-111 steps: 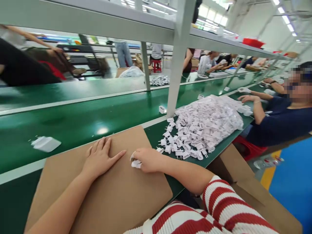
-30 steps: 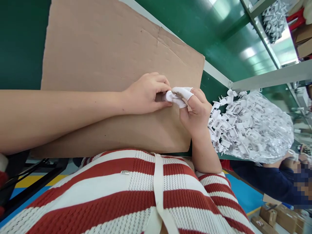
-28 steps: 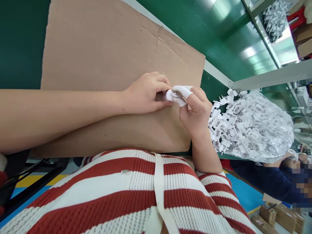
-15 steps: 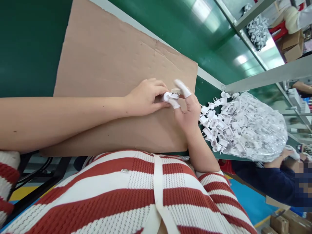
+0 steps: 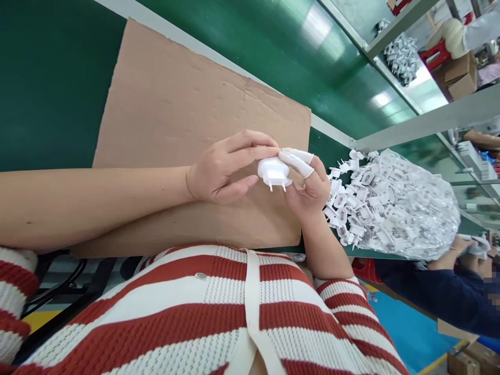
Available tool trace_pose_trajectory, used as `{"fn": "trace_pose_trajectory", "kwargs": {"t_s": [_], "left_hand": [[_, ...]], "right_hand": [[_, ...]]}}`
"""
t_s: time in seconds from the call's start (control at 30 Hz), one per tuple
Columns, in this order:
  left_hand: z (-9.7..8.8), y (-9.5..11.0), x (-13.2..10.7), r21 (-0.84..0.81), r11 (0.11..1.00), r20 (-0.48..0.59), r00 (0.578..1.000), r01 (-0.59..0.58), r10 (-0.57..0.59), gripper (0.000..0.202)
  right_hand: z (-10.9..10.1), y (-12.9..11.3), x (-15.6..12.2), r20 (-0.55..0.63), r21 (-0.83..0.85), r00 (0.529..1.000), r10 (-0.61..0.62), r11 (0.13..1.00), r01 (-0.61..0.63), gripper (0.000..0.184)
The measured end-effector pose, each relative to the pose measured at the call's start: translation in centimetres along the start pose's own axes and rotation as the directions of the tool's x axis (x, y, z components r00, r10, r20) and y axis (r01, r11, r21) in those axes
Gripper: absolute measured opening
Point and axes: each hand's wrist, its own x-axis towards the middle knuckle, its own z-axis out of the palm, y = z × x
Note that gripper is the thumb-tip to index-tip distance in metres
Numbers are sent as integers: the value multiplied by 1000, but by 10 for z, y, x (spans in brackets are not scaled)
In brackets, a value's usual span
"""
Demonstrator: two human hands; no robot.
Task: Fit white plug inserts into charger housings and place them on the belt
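Green worktop [image 5: 50, 78]: runs across the upper view, with a pale strip along its near border. A grey metal frame post [image 5: 425, 117] crosses it at the right.

Cardboard sheet [image 5: 175, 104]: lies flat on the worktop directly in front of the person. It is creased near its far right corner. Both forearms pass over it.

Pile of white plug parts [image 5: 390, 203]: sits on the worktop just right of the cardboard sheet. Most of it is inside a clear plastic bag, and loose pieces spill from the side nearest the person's right hand. A second, smaller heap [image 5: 398, 54] lies well apart, beyond the frame.

Co-worker: a dark blue sleeve [image 5: 429, 297] shows at the right edge, below the pile.

Left hand [image 5: 219, 169]: closed in a pinch, with the thumb beneath and the fingertips on top, gripping the left side of the white plug piece [image 5: 274, 172].

Right hand [image 5: 312, 190]: closed on the same piece from the right. Its covered fingertips press the upper right edge. The thumb's contact is hidden.

White plug piece: held between the two hands over the right part of the cardboard sheet, apparently clear of the surface. It is rounded and has two metal pins pointing towards the person.

Finger cots [image 5: 299, 159]: white, worn on at least two right-hand fingers.
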Motion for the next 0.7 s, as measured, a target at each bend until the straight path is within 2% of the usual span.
{"fn": "trace_pose_trajectory", "kwargs": {"t_s": [0.1,0.2,0.27,0.33,0.4,0.53,0.6,0.7], "left_hand": [[0,3,1,-64,998,-56,998,23,-27,57],[2,5,1,-110,993,-91,995,40,-51,51],[5,8,1,-141,990,-91,995,26,-39,44],[7,12,0,-172,985,-100,995,5,-22,35],[9,16,0,-206,978,-111,992,38,-62,31],[12,25,2,-302,933,-102,966,196,-236,43],[12,27,3,-348,914,-103,960,210,-259,49],[13,24,2,-398,896,-93,963,197,-254,49]], "right_hand": [[-1,2,-3,16,-25,1000,-25,999,25,28],[-4,1,-6,4,-78,992,-126,989,126,28],[-7,-1,-8,39,-125,983,-178,975,181,29],[-9,-4,-9,116,-173,979,-168,967,187,29],[-9,-7,-10,171,-216,977,-130,962,166,28],[-8,-10,-7,130,-210,980,-150,962,175,29],[-7,-9,-7,126,-197,980,-152,965,175,30],[-5,-7,-10,176,-199,980,-92,972,127,30]]}}
